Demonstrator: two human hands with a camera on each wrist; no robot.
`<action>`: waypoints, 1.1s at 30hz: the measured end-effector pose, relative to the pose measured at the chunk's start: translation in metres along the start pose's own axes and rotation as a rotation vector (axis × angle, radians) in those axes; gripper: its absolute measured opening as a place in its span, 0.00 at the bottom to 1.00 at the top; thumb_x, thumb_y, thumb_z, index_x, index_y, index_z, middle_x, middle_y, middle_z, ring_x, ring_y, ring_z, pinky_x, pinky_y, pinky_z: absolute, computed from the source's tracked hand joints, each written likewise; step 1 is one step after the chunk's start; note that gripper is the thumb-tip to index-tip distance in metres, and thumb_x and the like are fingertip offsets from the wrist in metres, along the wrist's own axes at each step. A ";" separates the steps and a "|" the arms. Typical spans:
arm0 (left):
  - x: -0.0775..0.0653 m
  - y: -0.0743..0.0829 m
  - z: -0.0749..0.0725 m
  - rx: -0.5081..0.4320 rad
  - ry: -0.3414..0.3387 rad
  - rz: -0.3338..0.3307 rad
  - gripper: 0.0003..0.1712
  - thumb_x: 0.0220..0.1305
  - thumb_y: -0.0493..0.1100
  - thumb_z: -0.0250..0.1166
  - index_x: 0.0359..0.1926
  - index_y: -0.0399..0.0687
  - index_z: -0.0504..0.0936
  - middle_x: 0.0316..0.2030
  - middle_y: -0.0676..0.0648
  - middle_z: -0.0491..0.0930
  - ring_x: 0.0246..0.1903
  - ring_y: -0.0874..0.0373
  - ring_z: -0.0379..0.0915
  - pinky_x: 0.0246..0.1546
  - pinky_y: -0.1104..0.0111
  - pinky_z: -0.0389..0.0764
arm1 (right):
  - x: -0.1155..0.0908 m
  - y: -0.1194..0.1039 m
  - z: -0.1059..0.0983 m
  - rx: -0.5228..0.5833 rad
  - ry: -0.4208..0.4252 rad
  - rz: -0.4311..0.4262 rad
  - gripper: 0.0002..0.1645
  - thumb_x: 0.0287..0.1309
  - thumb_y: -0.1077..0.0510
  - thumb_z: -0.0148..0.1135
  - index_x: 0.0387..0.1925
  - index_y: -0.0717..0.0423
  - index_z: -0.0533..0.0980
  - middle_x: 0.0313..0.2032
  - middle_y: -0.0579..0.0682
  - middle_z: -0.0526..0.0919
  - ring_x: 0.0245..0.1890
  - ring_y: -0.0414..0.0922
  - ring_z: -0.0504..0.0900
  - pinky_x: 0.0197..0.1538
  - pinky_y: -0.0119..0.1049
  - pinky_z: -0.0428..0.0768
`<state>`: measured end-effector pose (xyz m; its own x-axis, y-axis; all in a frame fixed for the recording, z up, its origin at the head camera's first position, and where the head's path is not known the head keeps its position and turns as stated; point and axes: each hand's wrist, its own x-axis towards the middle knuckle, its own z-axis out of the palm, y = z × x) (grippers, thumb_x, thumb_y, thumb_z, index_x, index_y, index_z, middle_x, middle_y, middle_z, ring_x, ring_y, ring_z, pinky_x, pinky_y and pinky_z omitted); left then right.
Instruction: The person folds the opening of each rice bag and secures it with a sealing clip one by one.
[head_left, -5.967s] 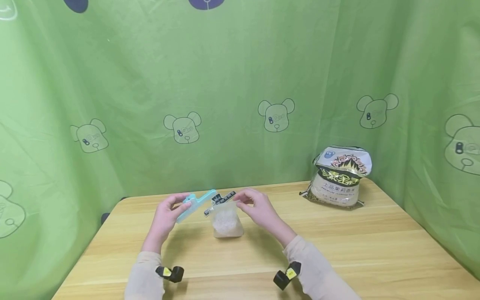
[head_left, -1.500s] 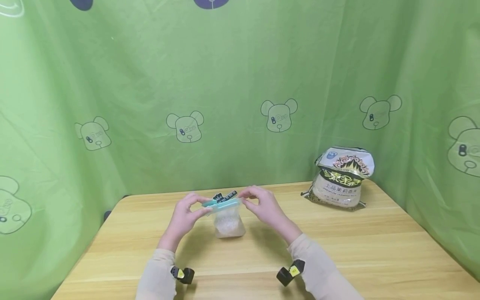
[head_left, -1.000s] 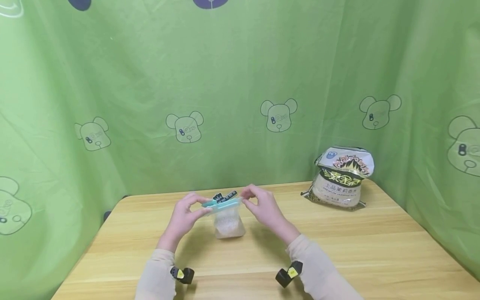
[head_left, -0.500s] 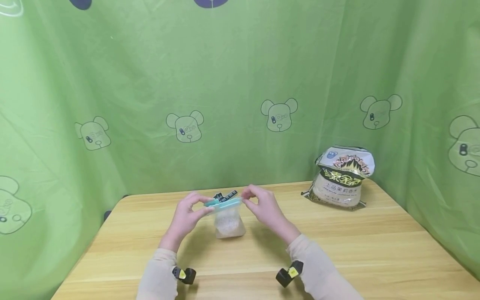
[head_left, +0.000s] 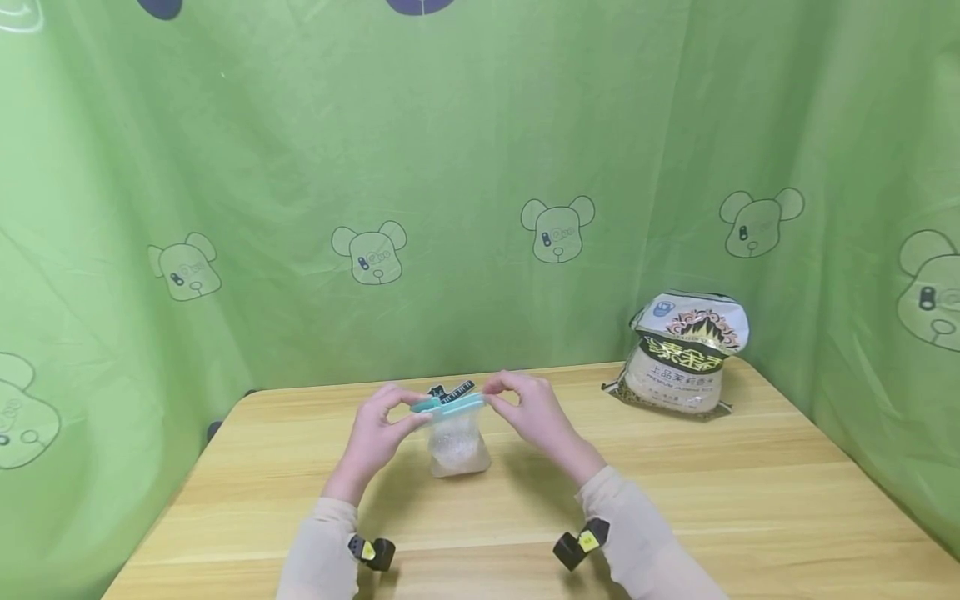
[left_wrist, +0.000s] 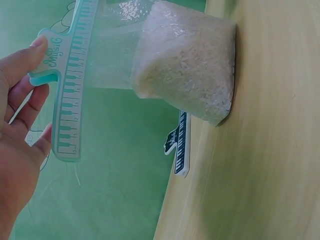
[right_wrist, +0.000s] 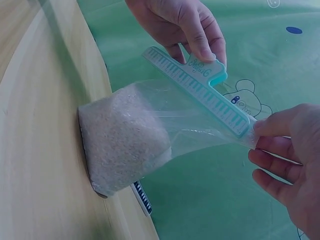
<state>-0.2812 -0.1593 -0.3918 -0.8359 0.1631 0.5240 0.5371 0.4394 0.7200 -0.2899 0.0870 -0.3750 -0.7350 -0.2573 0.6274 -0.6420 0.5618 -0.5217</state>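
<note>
A clear plastic bag of rice (head_left: 458, 452) stands upright on the wooden table, its bare upper part pulled up. Across that upper part lies a teal clip (right_wrist: 200, 92) with a piano-key ruler print. My left hand (head_left: 378, 429) pinches the clip's handle between thumb and fingers. The bag's top corner, at the clip's far end, is pinched by my right hand (head_left: 534, 417); its other fingers are loosely bent. Whether the clip bites on the plastic cannot be told. A black piano-key clip (left_wrist: 181, 145) rests on the table behind the bag.
At the table's back right stands a large printed rice bag (head_left: 678, 358), its top folded over. Green curtains (head_left: 465, 317) with bear-head prints hang behind the table (head_left: 675, 517) and at both sides.
Six seconds ago the left hand held the teal clip apart, left of the rice bag; now it lies across the bag's top. Lately the left hand and clip have shifted slightly right.
</note>
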 end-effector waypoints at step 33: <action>-0.002 0.027 0.009 0.021 0.038 -0.019 0.12 0.53 0.34 0.71 0.41 0.39 0.85 0.39 0.42 0.83 0.45 0.50 0.78 0.54 0.63 0.77 | 0.002 0.004 -0.006 0.046 -0.029 0.008 0.07 0.60 0.56 0.64 0.38 0.53 0.84 0.41 0.50 0.86 0.46 0.48 0.83 0.53 0.48 0.81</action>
<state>-0.2661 -0.1404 -0.3777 -0.8408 0.1207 0.5278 0.5184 0.4603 0.7207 -0.2926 0.0932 -0.3718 -0.7457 -0.2756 0.6066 -0.6449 0.5275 -0.5531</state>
